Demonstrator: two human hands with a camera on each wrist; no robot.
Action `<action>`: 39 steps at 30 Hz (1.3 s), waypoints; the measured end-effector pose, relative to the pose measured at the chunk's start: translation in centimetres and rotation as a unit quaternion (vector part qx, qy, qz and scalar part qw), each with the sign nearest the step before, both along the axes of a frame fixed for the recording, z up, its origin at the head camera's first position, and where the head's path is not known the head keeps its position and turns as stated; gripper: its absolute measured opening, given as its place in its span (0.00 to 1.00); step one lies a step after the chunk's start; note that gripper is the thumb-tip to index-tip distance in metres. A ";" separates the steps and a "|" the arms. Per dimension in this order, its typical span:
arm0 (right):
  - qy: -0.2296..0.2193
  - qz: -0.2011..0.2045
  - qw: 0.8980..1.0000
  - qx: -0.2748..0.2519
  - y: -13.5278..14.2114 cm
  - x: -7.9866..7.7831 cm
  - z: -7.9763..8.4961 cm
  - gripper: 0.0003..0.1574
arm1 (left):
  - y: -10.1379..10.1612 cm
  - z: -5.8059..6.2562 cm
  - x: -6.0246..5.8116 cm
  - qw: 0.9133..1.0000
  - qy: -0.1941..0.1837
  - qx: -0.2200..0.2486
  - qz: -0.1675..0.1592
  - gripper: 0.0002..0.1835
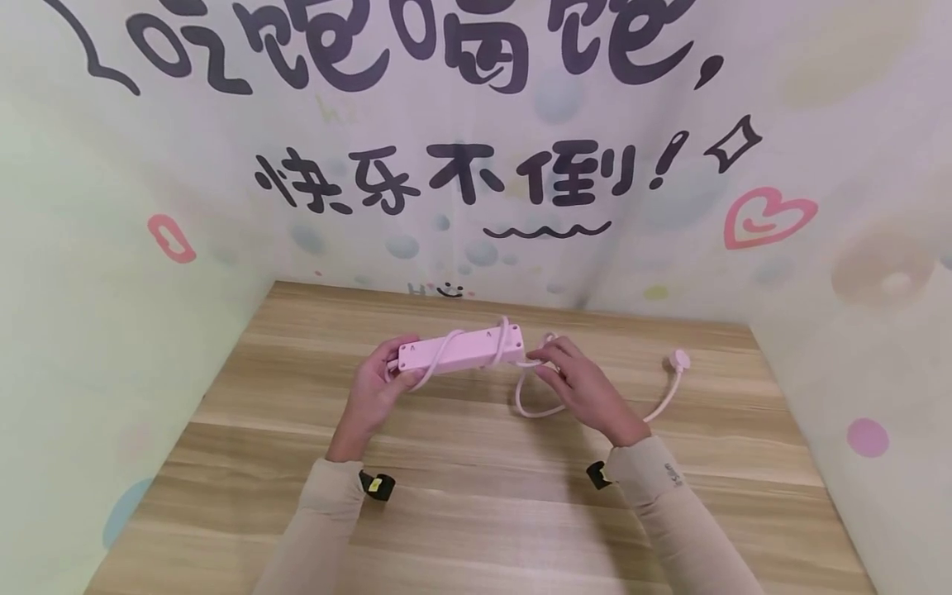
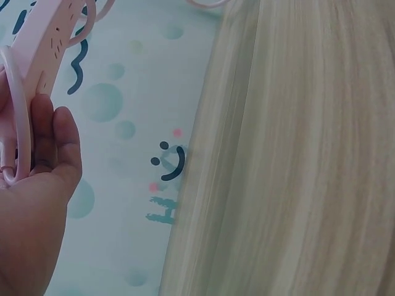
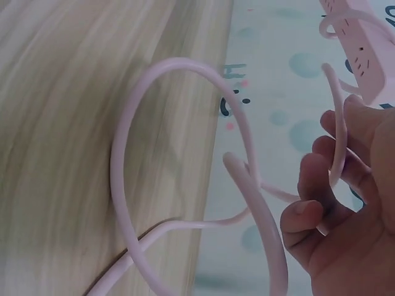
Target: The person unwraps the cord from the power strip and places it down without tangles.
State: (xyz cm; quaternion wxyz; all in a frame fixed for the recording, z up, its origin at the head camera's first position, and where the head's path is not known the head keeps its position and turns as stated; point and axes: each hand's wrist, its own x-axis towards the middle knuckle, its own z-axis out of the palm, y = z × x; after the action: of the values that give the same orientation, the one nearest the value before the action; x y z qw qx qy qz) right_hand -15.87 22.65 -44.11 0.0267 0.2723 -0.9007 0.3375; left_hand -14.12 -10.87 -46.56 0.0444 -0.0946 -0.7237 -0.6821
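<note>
A pink power strip [image 1: 464, 352] is held up over the table, its flat underside facing the head camera and its sockets showing in both wrist views. My left hand [image 1: 372, 392] grips its left end, thumb in front and fingers behind. Turns of pink cord [image 3: 119, 145] wrap around the strip. Close beside the strip's right end, my right hand [image 1: 587, 388] pinches the cord between thumb and fingers. From there the cord hangs in a loose loop and runs under the right wrist to a round plug [image 1: 679, 360] at the right.
The wood-grain table [image 1: 476, 512] lies beneath both hands. A printed cloth wall [image 1: 446, 256] with dark lettering rises along its back edge, and pale walls stand at the left and right. Each wrist carries a small black camera [image 1: 379, 487].
</note>
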 end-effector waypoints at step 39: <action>0.037 -0.016 0.998 -0.053 0.4 -0.7 -0.8 0.08 | -0.2 -0.1 0.0 0.998 0.016 -0.049 -0.040 0.25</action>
State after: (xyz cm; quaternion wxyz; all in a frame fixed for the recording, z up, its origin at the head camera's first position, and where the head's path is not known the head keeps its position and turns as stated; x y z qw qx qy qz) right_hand -16.55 23.10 -44.90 0.0802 0.2684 -0.8842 0.3738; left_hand -14.15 -11.03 -46.69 0.0239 -0.1360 -0.7511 -0.6456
